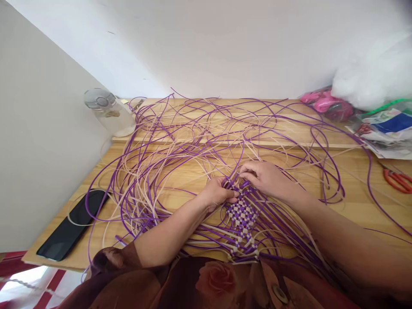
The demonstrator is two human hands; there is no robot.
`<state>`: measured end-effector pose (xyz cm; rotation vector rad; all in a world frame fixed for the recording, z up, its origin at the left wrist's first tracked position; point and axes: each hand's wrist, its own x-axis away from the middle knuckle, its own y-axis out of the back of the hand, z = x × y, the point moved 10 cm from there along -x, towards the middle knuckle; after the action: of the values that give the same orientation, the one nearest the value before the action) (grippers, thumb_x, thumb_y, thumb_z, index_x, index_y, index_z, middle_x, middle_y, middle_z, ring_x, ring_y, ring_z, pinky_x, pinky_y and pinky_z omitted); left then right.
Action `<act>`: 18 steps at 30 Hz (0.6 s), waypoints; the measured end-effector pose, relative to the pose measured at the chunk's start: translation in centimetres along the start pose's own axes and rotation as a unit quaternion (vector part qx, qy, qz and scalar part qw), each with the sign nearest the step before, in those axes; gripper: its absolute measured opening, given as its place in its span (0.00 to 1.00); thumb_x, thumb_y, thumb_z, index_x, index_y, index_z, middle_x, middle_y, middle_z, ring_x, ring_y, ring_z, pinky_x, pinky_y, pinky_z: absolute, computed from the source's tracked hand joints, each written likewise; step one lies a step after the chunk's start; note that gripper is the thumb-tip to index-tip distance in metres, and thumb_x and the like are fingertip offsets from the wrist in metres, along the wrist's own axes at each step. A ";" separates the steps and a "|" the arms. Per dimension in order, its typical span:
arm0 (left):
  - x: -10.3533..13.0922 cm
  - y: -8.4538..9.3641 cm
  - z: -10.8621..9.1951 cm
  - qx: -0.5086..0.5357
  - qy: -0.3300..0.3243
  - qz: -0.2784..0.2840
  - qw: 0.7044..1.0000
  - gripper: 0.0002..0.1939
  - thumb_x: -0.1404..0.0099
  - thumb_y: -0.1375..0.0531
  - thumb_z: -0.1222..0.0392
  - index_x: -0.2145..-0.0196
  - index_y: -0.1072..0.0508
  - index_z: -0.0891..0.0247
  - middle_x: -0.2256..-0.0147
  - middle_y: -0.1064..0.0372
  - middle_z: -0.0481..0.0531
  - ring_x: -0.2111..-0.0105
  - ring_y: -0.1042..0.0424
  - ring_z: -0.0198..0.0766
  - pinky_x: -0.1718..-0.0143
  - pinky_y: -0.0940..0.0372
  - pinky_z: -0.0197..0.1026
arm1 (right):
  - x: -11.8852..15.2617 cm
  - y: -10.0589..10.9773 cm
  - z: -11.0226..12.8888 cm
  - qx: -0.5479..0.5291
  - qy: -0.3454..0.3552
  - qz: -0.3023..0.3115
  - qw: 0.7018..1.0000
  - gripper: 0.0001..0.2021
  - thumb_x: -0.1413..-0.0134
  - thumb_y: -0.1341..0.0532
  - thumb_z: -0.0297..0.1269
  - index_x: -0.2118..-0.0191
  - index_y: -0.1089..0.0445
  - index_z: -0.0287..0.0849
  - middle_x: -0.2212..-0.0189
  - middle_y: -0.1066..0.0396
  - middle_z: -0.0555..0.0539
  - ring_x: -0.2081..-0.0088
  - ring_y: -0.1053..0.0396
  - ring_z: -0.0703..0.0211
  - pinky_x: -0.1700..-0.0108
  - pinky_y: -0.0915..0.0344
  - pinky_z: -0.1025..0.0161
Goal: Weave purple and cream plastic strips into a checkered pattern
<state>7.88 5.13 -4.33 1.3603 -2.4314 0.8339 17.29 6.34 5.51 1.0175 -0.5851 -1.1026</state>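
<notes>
We are mid-weave: our left hand (219, 194) pinches the woven patch (243, 214) at its nine o'clock edge, our right hand (267, 178) grips purple strands (193, 141) at twelve. Next likely calls for threading under.

Light wooden bench (360, 206) set against a white wall, covered by loose purple and cream strips (180, 141), a woven checkered patch (243, 214) at the near edge, black phone (72, 225) at left, clear bottle (107, 111) laid behind, red scissors (397, 179) and bags (384, 128) at right
</notes>
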 end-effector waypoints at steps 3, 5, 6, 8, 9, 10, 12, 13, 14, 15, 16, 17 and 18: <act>-0.1 0.2 0.2 0.014 0.013 -0.001 1.000 0.17 0.61 0.28 0.70 0.71 0.27 0.69 0.74 0.31 0.47 0.76 0.32 0.27 0.73 0.32 0.31 | 1.2 -0.1 -0.5 0.069 -0.012 0.005 0.998 0.09 0.40 0.46 0.31 0.64 0.28 0.41 0.67 0.27 0.47 0.65 0.32 0.58 0.62 0.43 0.63; -0.1 0.2 0.1 0.023 0.012 -0.002 1.000 0.20 0.62 0.26 0.68 0.69 0.27 0.68 0.72 0.30 0.48 0.74 0.31 0.29 0.72 0.31 0.32 | 2.3 0.3 0.6 0.121 -0.001 -0.006 0.993 0.10 0.39 0.47 0.31 0.64 0.29 0.40 0.67 0.28 0.45 0.63 0.33 0.55 0.59 0.42 0.61; -0.1 0.3 0.0 0.027 0.007 -0.005 1.000 0.22 0.62 0.26 0.66 0.68 0.26 0.68 0.71 0.30 0.48 0.73 0.30 0.29 0.72 0.31 0.32 | 2.8 0.5 1.3 0.147 0.001 -0.012 0.989 0.09 0.38 0.47 0.31 0.64 0.30 0.40 0.67 0.28 0.44 0.62 0.33 0.53 0.58 0.43 0.60; 0.0 0.4 -0.2 0.030 0.000 -0.020 0.999 0.23 0.61 0.25 0.62 0.67 0.27 0.67 0.71 0.30 0.47 0.73 0.31 0.29 0.73 0.31 0.31 | 3.6 1.0 2.4 0.189 -0.015 -0.025 0.981 0.09 0.38 0.47 0.31 0.66 0.31 0.40 0.67 0.29 0.42 0.61 0.33 0.52 0.58 0.43 0.59; 0.1 0.5 -0.3 0.031 -0.001 -0.029 0.999 0.23 0.61 0.25 0.61 0.67 0.27 0.67 0.71 0.31 0.47 0.74 0.31 0.28 0.74 0.32 0.31 | 3.8 1.1 2.5 0.198 -0.036 -0.030 0.979 0.09 0.38 0.47 0.31 0.67 0.31 0.40 0.68 0.29 0.42 0.62 0.33 0.51 0.59 0.43 0.59; 0.1 0.6 -0.3 0.031 0.000 -0.038 0.999 0.23 0.61 0.25 0.60 0.67 0.27 0.67 0.71 0.32 0.46 0.75 0.32 0.28 0.75 0.33 0.30 | 4.0 1.2 2.5 0.190 -0.060 -0.029 0.980 0.09 0.38 0.47 0.32 0.66 0.32 0.40 0.68 0.29 0.42 0.63 0.33 0.52 0.61 0.44 0.59; 0.2 0.6 -0.2 0.028 0.012 -0.049 0.998 0.23 0.60 0.25 0.59 0.68 0.27 0.67 0.72 0.32 0.46 0.75 0.32 0.27 0.77 0.33 0.29 | 4.2 0.5 2.1 0.125 -0.097 -0.002 0.987 0.08 0.37 0.47 0.34 0.65 0.31 0.42 0.69 0.28 0.45 0.66 0.33 0.55 0.64 0.45 0.61; 0.2 0.6 -0.1 0.023 0.019 -0.052 0.998 0.22 0.60 0.25 0.59 0.68 0.27 0.67 0.72 0.32 0.46 0.76 0.32 0.27 0.77 0.34 0.29 | 4.3 -0.2 1.8 0.079 -0.109 0.021 0.991 0.09 0.37 0.47 0.35 0.65 0.32 0.42 0.70 0.28 0.47 0.67 0.33 0.57 0.65 0.45 0.61; 0.2 0.6 0.0 0.014 0.024 -0.054 0.998 0.22 0.59 0.25 0.59 0.68 0.27 0.67 0.72 0.32 0.47 0.76 0.33 0.27 0.77 0.34 0.29 | 4.3 -0.9 1.6 0.034 -0.121 0.044 0.991 0.09 0.37 0.48 0.36 0.65 0.32 0.43 0.70 0.28 0.48 0.68 0.33 0.58 0.66 0.46 0.62; 0.1 0.6 0.0 0.002 0.026 -0.052 0.998 0.21 0.59 0.25 0.58 0.69 0.27 0.67 0.72 0.33 0.47 0.76 0.33 0.27 0.78 0.34 0.29 | 4.4 -1.5 1.3 -0.003 -0.134 0.059 0.989 0.09 0.37 0.48 0.36 0.66 0.32 0.43 0.71 0.29 0.49 0.69 0.34 0.59 0.67 0.46 0.63; 0.1 0.5 0.0 -0.012 0.023 -0.047 0.999 0.20 0.57 0.26 0.57 0.69 0.28 0.68 0.73 0.33 0.47 0.76 0.34 0.27 0.79 0.34 0.29 | 4.5 -1.9 1.0 -0.029 -0.149 0.068 0.986 0.10 0.37 0.49 0.36 0.66 0.33 0.43 0.71 0.29 0.49 0.70 0.34 0.59 0.68 0.47 0.63; 0.0 0.5 0.0 -0.028 0.017 -0.040 0.999 0.20 0.56 0.26 0.56 0.70 0.28 0.68 0.73 0.34 0.47 0.76 0.34 0.27 0.80 0.35 0.29 | 4.6 -2.3 0.7 -0.045 -0.165 0.068 0.983 0.10 0.37 0.49 0.36 0.67 0.33 0.43 0.71 0.29 0.49 0.70 0.34 0.59 0.68 0.47 0.63; 0.0 0.4 -0.1 -0.043 0.009 -0.033 0.998 0.20 0.55 0.27 0.55 0.70 0.28 0.69 0.73 0.34 0.47 0.77 0.35 0.27 0.80 0.35 0.29 | 4.7 -2.6 0.5 -0.053 -0.176 0.064 0.981 0.10 0.37 0.49 0.36 0.67 0.34 0.42 0.71 0.29 0.49 0.70 0.35 0.60 0.68 0.47 0.63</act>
<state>7.57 5.33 -4.44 1.3876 -2.3658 0.7147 17.51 1.54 2.98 0.6856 -0.8533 -1.1943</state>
